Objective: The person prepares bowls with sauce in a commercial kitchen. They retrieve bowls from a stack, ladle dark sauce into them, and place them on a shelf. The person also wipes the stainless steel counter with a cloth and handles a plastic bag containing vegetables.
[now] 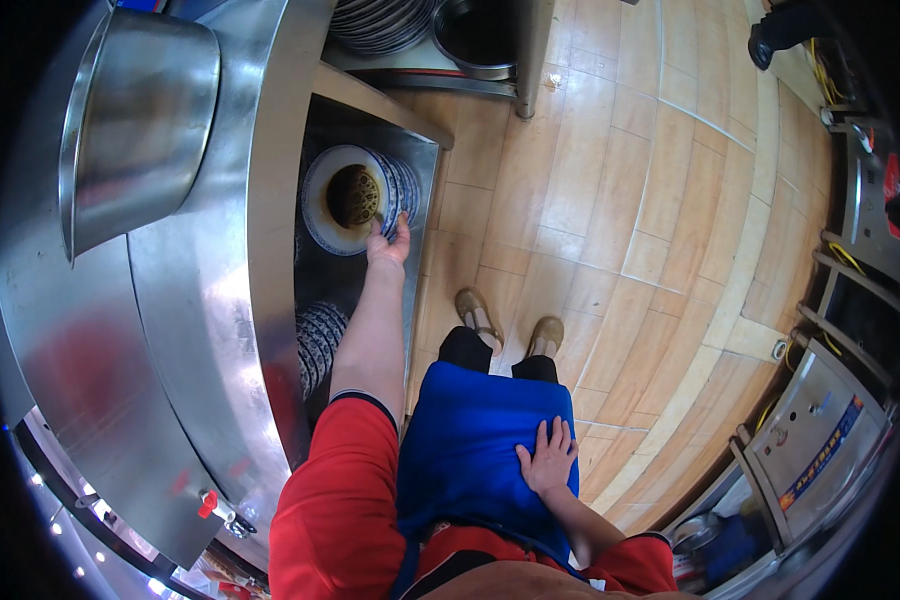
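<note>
A stack of blue-and-white patterned plates (407, 184) sits on the metal shelf (420, 259) under the steel counter. The top plate (316, 196) holds dark brown liquid with bubbles. My left hand (390, 244) grips the near rim of the stack, thumb over the top plate's edge and fingers down the outer side. How many plates lie within the grip cannot be told. My right hand (551, 459) rests on my blue apron (480, 427), fingers spread, holding nothing. Nearer to me, more patterned dishes (320, 345) stand stacked on the shelf, partly hidden by the counter edge.
A large steel pot (146, 127) stands on the steel counter (187, 300). Beyond the shelf, stacked metal plates (382, 26) and a round dark pan (476, 34) sit on another shelf. A table leg (526, 75) borders the tiled floor (607, 187). Someone's shoe (760, 46) shows far right.
</note>
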Demonstrator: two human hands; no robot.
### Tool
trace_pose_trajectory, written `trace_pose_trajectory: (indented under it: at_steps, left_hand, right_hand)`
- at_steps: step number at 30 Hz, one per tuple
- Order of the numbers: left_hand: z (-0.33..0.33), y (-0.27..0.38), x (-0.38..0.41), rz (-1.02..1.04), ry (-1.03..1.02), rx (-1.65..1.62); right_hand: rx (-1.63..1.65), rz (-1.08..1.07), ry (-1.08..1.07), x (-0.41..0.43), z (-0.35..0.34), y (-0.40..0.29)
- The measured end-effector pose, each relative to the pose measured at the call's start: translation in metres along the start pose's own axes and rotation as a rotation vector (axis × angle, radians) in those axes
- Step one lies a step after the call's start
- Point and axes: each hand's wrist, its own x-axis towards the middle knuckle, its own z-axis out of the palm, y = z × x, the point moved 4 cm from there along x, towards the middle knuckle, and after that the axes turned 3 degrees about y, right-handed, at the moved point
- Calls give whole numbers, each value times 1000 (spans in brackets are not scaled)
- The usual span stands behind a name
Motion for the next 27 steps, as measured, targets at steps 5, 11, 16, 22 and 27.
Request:
trace_pose_trajectory:
  at_steps: [5,11,16,22,27]
  left_hand:
    - [5,-8,-8,37,67,-22]
    - [0,6,16,4,104,-16]
    - [4,8,15,53,142,40]
    - [9,29,-5,94,100,134]
    - [-62,13,-71,52,61,638]
  right_hand:
    - [3,-7,16,2,0,2]
    - [-13,-43,40,3,-1,5]
    - [-3,-39,67,6,3,11]
    - [-30,-68,104,10,-3,18]
    - [-58,-153,114,10,-13,20]
